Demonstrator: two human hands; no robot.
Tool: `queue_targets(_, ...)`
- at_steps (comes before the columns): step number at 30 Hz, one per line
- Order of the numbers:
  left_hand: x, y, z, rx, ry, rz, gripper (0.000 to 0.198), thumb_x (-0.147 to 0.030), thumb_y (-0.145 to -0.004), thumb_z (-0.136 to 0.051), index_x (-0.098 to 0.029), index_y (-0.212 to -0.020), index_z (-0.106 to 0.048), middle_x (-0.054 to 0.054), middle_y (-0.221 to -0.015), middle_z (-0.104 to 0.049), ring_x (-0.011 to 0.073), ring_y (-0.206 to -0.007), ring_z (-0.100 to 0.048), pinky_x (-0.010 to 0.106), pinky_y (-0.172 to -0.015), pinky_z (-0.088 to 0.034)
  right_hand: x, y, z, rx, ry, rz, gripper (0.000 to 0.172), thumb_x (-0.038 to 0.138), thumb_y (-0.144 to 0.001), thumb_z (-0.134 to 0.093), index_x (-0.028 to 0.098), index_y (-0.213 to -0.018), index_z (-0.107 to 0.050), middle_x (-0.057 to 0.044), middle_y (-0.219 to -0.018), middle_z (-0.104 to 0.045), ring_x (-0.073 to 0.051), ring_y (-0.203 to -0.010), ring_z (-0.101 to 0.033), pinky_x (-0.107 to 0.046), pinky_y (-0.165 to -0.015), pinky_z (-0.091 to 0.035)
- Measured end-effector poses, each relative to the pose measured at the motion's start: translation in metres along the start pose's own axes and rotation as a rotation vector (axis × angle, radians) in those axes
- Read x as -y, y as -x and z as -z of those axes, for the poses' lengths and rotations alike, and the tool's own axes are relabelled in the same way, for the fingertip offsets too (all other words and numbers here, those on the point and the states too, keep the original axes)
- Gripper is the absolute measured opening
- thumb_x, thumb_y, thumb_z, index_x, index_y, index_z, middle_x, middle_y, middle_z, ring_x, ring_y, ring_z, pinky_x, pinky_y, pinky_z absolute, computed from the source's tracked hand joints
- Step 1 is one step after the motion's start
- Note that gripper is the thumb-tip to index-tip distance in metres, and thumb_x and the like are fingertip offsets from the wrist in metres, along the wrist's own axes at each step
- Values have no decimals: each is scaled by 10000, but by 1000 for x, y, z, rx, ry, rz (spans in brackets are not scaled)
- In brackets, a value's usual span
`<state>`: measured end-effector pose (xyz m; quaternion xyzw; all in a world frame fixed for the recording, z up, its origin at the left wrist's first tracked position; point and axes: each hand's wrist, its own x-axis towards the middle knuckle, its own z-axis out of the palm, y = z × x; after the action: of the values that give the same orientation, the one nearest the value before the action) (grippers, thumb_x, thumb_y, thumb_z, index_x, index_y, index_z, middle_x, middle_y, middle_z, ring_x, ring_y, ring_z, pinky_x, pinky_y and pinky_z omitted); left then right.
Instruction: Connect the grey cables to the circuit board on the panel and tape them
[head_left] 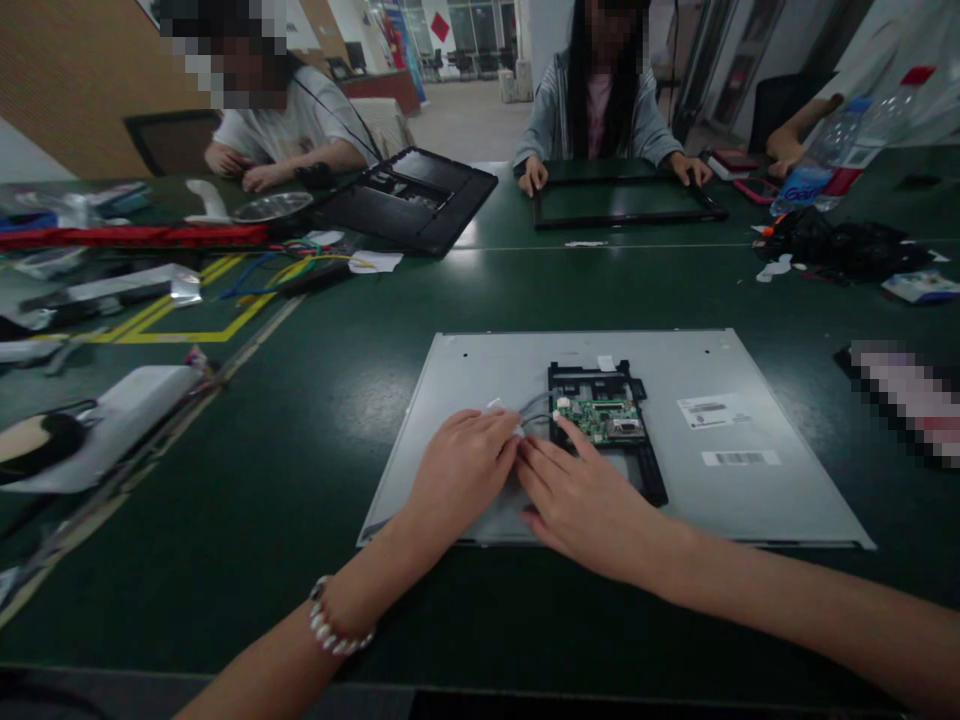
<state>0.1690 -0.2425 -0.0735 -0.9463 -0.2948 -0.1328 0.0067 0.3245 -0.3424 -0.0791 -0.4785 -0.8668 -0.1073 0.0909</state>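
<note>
A grey flat display panel [480, 360] lies back side up on the table in front of me. On it sits a black plastic bracket [652, 475] with a green circuit board [596, 418]. Thin grey cables [536, 403] run from the board's left edge to the fingers of my left hand [461, 460], which are pressed together on them beside a bit of white tape. My right hand [581, 490] lies low over the panel, fingers apart. Its index fingertip is at the white connector on the board; other fingertips meet the left hand's. What lies under the fingertips is hidden.
Across the table, one person holds a black frame [630, 222]; another sits near a black plastic housing [420, 195]. Bottles [825, 150] and a black bag [840, 245] stand far right, a phone [900, 400] nearer. Tools, wires [300, 265] and a red bar [135, 236] crowd the left.
</note>
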Motion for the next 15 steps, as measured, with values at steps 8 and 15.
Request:
queue_targets(8,0,-1,-1,91,44,164,357,-249,-932,-490,-134,-1251,-602,121,-1135,-698,246,-1008,-670,390,-892,-541,35,10,5,136,-10,-115,892,665,-888,-454,-80,-1378,-449,-302,-1441,-423,-372,-1368,-385,-538,-1161,-230)
queue_targets(15,0,-2,0,101,75,203,400,-270,-916,-506,-146,-1286,-593,129,-1150,-693,276,-991,-679,433,-860,-554,41,11,-1,103,-41,-178,821,603,-892,-501,-52,-1385,-458,-310,-1448,-409,-376,-1358,-400,-502,-1115,-334)
